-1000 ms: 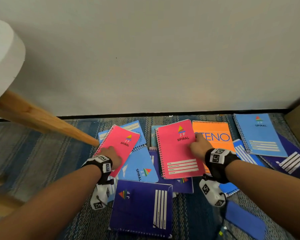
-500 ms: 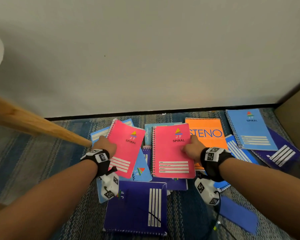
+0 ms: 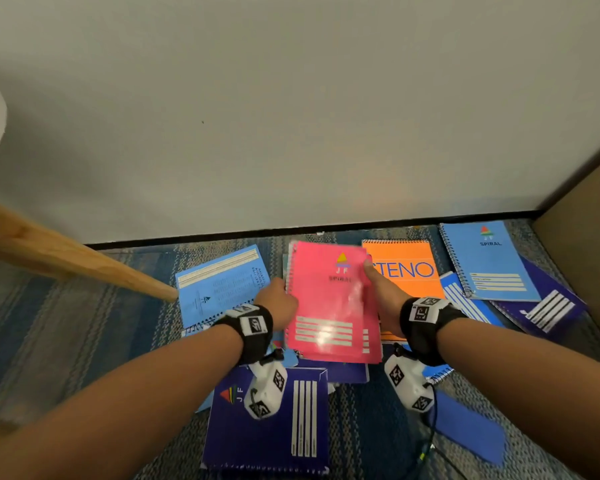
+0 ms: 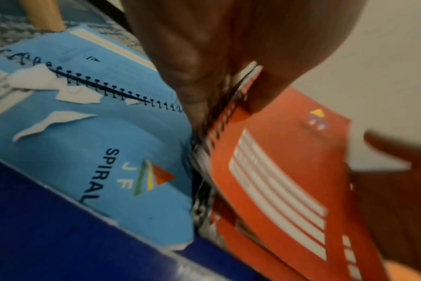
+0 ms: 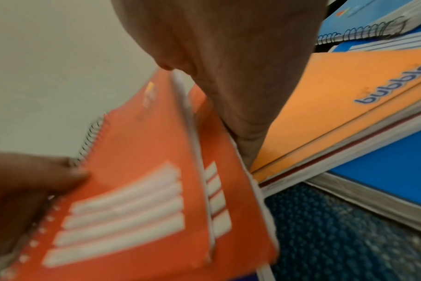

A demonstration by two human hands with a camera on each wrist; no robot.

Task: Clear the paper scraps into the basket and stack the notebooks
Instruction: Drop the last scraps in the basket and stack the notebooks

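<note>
Above the scattered notebooks, the left hand (image 3: 280,303) pinches the spiral edge and the right hand (image 3: 383,299) clasps the open edge of two pink notebooks (image 3: 329,303), probably squaring them into a stack.

"JF SPIRAL" — pink notebook (image 3: 329,299); "STENO", "bubbles" — orange notebook (image 3: 406,271).

Right hand (image 5: 228,66) grip on two red notebooks (image 5: 144,180), orange notebook (image 5: 324,98) beside
</note>
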